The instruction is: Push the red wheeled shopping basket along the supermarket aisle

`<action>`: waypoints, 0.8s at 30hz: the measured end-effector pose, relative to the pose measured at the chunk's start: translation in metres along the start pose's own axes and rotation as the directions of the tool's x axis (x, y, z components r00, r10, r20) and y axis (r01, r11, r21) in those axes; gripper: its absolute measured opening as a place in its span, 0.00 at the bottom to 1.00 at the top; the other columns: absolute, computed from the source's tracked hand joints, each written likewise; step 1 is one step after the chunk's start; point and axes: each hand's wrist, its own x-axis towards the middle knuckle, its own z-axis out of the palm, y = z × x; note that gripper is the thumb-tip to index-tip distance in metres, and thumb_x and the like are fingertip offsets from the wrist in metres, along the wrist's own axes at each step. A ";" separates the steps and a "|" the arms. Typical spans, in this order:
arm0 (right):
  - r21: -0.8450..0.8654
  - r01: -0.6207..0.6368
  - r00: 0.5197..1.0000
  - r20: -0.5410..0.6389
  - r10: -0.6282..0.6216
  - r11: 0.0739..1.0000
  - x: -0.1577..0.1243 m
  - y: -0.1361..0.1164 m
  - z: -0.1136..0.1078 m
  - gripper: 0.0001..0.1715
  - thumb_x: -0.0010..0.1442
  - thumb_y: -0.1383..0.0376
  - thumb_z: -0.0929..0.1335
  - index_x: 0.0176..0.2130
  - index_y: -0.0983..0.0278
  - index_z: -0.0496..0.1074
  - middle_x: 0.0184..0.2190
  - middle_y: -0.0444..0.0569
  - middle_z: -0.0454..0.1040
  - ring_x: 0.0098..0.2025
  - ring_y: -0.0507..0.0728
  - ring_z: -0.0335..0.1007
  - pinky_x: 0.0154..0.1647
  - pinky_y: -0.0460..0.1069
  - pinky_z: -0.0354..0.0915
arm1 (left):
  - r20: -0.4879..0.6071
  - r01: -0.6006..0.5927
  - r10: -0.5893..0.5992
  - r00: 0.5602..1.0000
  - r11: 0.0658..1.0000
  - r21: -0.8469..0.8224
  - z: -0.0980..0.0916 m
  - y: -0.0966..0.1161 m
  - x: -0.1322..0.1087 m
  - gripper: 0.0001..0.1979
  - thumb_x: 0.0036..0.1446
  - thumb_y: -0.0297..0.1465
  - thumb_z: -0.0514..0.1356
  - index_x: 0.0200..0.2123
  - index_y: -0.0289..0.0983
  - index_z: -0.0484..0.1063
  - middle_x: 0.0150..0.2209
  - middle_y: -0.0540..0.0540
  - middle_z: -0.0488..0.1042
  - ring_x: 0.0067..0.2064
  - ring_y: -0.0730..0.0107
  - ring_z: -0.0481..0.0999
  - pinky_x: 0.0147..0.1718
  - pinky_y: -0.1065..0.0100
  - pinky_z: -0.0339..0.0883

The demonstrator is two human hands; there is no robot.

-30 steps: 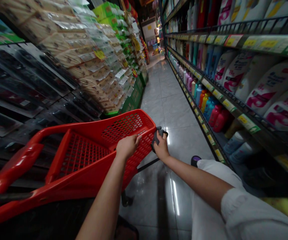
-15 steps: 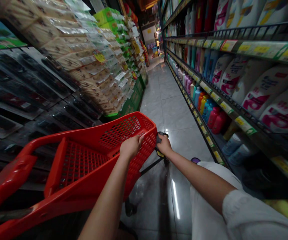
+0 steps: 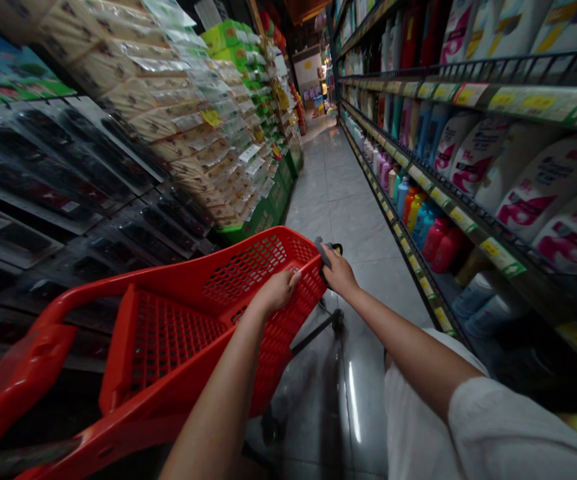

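A red plastic shopping cart [image 3: 168, 393] with latticed walls stands before me, tilted in view, its basket showing nothing inside. My left hand [image 3: 275, 292] is closed over the rim of the near side wall, close to the far end. Just beyond the cart's far corner, my right hand [image 3: 339, 272] is closed around a grey object with black and yellow parts [image 3: 323, 252]. Fingers cover much of that object, so its kind cannot be made out. It sits right beside the cart's end; whether it touches the cart is unclear.
Shelves of shampoo bottles [image 3: 533, 187] with a price-tag rail [image 3: 463, 220] run along the right. Stacked tissue packs [image 3: 188, 127] and hanging packaged goods [image 3: 88, 160] line the left. A grey tiled floor [image 3: 341, 173] stretches down the aisle between them.
My right hand and the grey object have risen slightly and shifted right. The left hand has slid or moved a little right with the cart, as the whole view shifted slightly.
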 end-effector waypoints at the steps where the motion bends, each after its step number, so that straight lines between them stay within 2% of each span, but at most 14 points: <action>1: -0.046 -0.014 1.000 0.009 0.015 0.999 -0.007 -0.004 0.001 0.42 0.55 0.76 0.60 0.68 0.64 0.58 0.58 0.57 0.70 0.57 0.62 0.67 0.60 0.56 0.64 | -0.009 0.008 -0.008 1.000 1.000 0.007 0.001 0.001 0.001 0.19 0.66 0.40 0.44 0.27 0.39 0.64 0.27 0.47 0.69 0.32 0.66 0.68 0.34 0.66 0.60; 3: -0.154 -0.006 0.999 0.048 0.014 0.988 -0.024 -0.015 0.000 0.43 0.57 0.74 0.60 0.70 0.64 0.56 0.56 0.59 0.70 0.54 0.64 0.68 0.57 0.57 0.66 | -0.017 0.018 -0.017 1.000 1.000 0.020 0.002 0.003 0.003 0.19 0.67 0.40 0.44 0.28 0.38 0.65 0.27 0.47 0.69 0.32 0.65 0.69 0.35 0.66 0.60; 6: -0.273 0.072 0.993 0.115 -0.042 0.959 -0.044 -0.032 -0.002 0.42 0.57 0.74 0.62 0.69 0.62 0.57 0.59 0.61 0.66 0.51 0.65 0.68 0.55 0.59 0.66 | -0.034 0.016 -0.015 0.999 1.000 0.027 0.003 0.004 0.003 0.21 0.67 0.41 0.43 0.28 0.38 0.66 0.28 0.46 0.71 0.33 0.66 0.69 0.35 0.67 0.61; 9: -0.301 0.074 0.994 0.105 -0.044 0.951 -0.045 -0.038 -0.004 0.41 0.57 0.74 0.62 0.68 0.60 0.59 0.60 0.60 0.64 0.50 0.65 0.67 0.54 0.58 0.66 | -0.045 -0.008 0.008 0.999 1.000 -0.002 0.003 0.005 0.001 0.21 0.67 0.41 0.43 0.30 0.37 0.68 0.30 0.46 0.72 0.33 0.66 0.70 0.35 0.67 0.61; 12: -0.247 -0.011 1.000 0.020 0.017 0.969 -0.025 -0.027 -0.006 0.41 0.56 0.76 0.61 0.66 0.57 0.64 0.57 0.57 0.67 0.51 0.64 0.68 0.55 0.57 0.65 | -0.039 -0.009 0.009 0.999 1.000 -0.006 0.003 0.007 -0.002 0.21 0.68 0.41 0.44 0.32 0.36 0.69 0.31 0.46 0.73 0.34 0.66 0.70 0.35 0.67 0.62; 15: -0.082 -0.057 0.998 -0.043 0.054 0.995 0.001 -0.009 -0.004 0.40 0.53 0.77 0.60 0.62 0.58 0.70 0.54 0.53 0.70 0.52 0.60 0.68 0.56 0.52 0.65 | -0.027 0.011 -0.011 1.000 1.000 0.005 0.003 0.009 -0.005 0.22 0.68 0.41 0.43 0.33 0.35 0.70 0.31 0.45 0.74 0.33 0.66 0.71 0.34 0.67 0.62; 18: 0.103 -0.127 0.991 -0.023 0.130 0.987 0.018 0.005 0.004 0.35 0.50 0.78 0.58 0.52 0.64 0.77 0.45 0.51 0.75 0.47 0.57 0.71 0.51 0.49 0.67 | -0.022 0.019 -0.019 1.000 1.000 0.003 0.003 0.010 -0.005 0.22 0.68 0.40 0.44 0.34 0.35 0.72 0.32 0.44 0.75 0.35 0.65 0.73 0.35 0.67 0.63; 21: 0.137 -0.166 0.985 -0.021 0.170 0.977 0.018 0.008 0.012 0.29 0.51 0.77 0.58 0.45 0.65 0.79 0.38 0.49 0.75 0.43 0.56 0.71 0.47 0.48 0.67 | -0.018 0.027 -0.027 0.999 1.000 0.010 0.003 0.011 -0.004 0.21 0.68 0.39 0.44 0.35 0.35 0.72 0.34 0.43 0.76 0.37 0.64 0.74 0.37 0.67 0.64; 24: 0.080 -0.141 0.988 -0.057 0.145 0.987 0.006 0.003 0.014 0.31 0.53 0.76 0.59 0.51 0.62 0.77 0.45 0.51 0.74 0.47 0.56 0.70 0.50 0.48 0.66 | -0.012 0.037 -0.037 0.999 0.999 0.034 0.003 0.010 -0.003 0.21 0.69 0.38 0.45 0.35 0.35 0.73 0.35 0.41 0.77 0.37 0.63 0.74 0.38 0.66 0.64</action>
